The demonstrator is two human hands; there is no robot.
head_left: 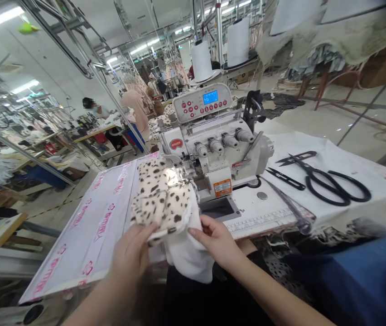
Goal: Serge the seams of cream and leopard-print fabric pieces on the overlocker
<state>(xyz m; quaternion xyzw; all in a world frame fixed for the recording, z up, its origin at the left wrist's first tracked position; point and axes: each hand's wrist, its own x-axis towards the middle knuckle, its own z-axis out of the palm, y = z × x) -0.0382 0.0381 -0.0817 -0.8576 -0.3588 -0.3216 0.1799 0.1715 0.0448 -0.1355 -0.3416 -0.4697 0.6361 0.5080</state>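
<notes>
A cream fabric piece with dark spots (161,194) lies on the machine bed, its far end under the lit presser foot area of a white overlock sewing machine (213,145). The fabric's plain white underside (189,262) hangs over the table's front edge. My left hand (133,246), slightly blurred, grips the near left edge of the spotted fabric. On the right side, my right hand (215,237) pinches the white edge between thumb and fingers. Both hands are in front of the machine's needle area.
Black scissors (329,183) and thread snips (286,178) lie on the white cover right of the machine. White thread cones (202,61) stand behind it. A printed white sheet (101,217) covers the left table. A person (94,108) sits at another table further back.
</notes>
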